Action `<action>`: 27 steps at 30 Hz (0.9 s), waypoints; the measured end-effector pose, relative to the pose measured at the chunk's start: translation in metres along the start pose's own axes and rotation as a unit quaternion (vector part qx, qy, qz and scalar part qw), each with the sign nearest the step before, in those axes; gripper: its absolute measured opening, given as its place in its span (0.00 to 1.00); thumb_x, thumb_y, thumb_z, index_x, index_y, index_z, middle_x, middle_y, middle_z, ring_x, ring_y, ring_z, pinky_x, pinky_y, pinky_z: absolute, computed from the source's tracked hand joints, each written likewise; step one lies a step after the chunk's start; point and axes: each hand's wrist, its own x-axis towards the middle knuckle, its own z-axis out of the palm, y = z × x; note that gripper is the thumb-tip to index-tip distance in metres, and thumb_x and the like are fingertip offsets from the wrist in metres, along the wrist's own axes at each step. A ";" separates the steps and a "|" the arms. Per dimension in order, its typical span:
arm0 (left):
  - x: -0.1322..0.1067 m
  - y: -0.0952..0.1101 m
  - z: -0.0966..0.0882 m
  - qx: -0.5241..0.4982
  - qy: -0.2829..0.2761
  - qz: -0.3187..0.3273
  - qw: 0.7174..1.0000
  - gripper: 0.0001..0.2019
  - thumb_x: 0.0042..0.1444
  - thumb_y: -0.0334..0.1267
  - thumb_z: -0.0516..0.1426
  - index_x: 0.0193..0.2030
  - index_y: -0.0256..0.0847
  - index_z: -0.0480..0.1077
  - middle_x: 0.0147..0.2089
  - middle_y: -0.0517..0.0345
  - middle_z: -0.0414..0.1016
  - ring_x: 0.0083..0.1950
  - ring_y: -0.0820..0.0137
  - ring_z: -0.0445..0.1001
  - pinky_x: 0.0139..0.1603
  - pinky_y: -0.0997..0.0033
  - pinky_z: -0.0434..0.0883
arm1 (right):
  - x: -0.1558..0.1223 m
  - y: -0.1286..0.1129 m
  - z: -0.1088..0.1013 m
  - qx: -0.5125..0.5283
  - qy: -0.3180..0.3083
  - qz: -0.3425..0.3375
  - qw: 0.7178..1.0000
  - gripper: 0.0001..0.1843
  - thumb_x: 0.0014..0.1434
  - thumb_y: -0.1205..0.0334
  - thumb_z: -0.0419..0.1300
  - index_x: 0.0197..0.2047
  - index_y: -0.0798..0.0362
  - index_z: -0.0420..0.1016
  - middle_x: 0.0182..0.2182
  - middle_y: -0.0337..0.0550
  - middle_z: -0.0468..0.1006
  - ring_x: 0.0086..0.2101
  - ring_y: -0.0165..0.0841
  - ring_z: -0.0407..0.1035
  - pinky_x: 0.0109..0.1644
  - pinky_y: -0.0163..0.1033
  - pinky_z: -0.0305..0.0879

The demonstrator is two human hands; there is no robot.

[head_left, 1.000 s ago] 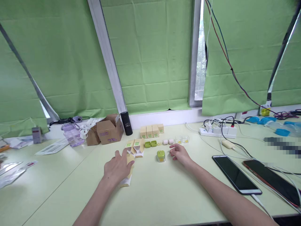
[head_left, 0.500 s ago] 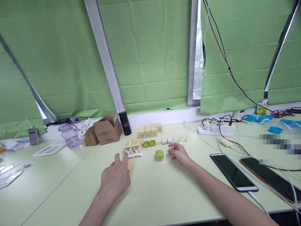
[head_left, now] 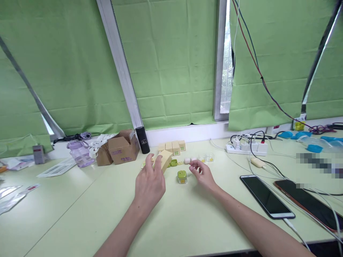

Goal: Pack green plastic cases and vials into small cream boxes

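Observation:
My left hand [head_left: 150,184] grips a small tan cardboard box [head_left: 165,159], lifted above the table. Behind it, a pair of opened boxes is mostly hidden. To the right, my right hand [head_left: 203,175] hovers over the tabletop with its fingers loosely curled and apart, and I see nothing in it. A small clear jar with a green lid [head_left: 182,176] stands between my hands. Beyond the jar lie a green lid [head_left: 174,162], small yellow pieces [head_left: 180,162], pale pink pieces [head_left: 187,161] and clear jars [head_left: 209,157].
More small boxes [head_left: 175,147] line up by the wall. At the back left are a brown carton [head_left: 123,150], a black bottle [head_left: 142,140] and a purple jug [head_left: 81,154]. Phones [head_left: 266,196], cables and a power strip [head_left: 246,148] occupy the right side.
My left hand has moved right and away from me, raising the small box in front of the opened boxes. My right hand has shifted slightly, its fingers a little more curled.

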 end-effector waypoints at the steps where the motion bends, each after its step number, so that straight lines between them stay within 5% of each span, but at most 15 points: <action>1: 0.005 0.004 0.010 -0.019 0.028 0.014 0.999 0.25 0.61 0.29 0.55 0.65 0.38 0.61 0.67 0.34 0.65 0.48 0.55 0.82 0.36 0.61 0.79 | -0.002 -0.004 0.001 -0.009 -0.003 -0.017 1.000 0.16 0.63 0.47 0.61 0.45 0.49 0.78 0.40 0.46 0.83 0.40 0.41 0.71 0.49 0.47 0.68; 7: 0.020 0.026 0.058 -0.093 0.181 0.129 0.970 0.22 0.62 0.26 0.56 0.62 0.36 0.62 0.61 0.31 0.69 0.59 0.49 0.78 0.47 0.55 0.81 | -0.011 -0.022 0.008 -0.002 -0.051 -0.044 0.998 0.25 0.64 0.42 0.61 0.59 0.46 0.76 0.51 0.48 0.84 0.49 0.45 0.71 0.58 0.52 0.67; 13: 0.009 0.047 0.077 -0.159 0.230 0.184 0.942 0.18 0.64 0.26 0.56 0.60 0.41 0.64 0.65 0.34 0.68 0.66 0.52 0.74 0.51 0.55 0.82 | -0.011 -0.016 0.015 0.072 -0.054 -0.047 0.995 0.30 0.64 0.36 0.60 0.59 0.49 0.74 0.53 0.50 0.81 0.51 0.45 0.73 0.58 0.51 0.69; 21: -0.006 0.045 0.077 -0.327 0.186 0.212 0.902 0.23 0.65 0.23 0.54 0.63 0.47 0.61 0.69 0.40 0.65 0.72 0.57 0.67 0.63 0.49 0.78 | -0.010 -0.014 0.014 0.090 -0.008 -0.010 0.996 0.24 0.61 0.42 0.65 0.53 0.50 0.75 0.49 0.52 0.83 0.48 0.47 0.76 0.53 0.50 0.70; 27: -0.008 0.033 0.074 -0.356 0.164 0.113 0.913 0.29 0.64 0.28 0.57 0.69 0.48 0.55 0.68 0.40 0.63 0.72 0.52 0.64 0.69 0.37 0.68 | -0.012 -0.017 0.007 0.022 0.016 -0.076 0.997 0.26 0.61 0.50 0.66 0.59 0.49 0.70 0.57 0.52 0.77 0.57 0.48 0.69 0.62 0.54 0.67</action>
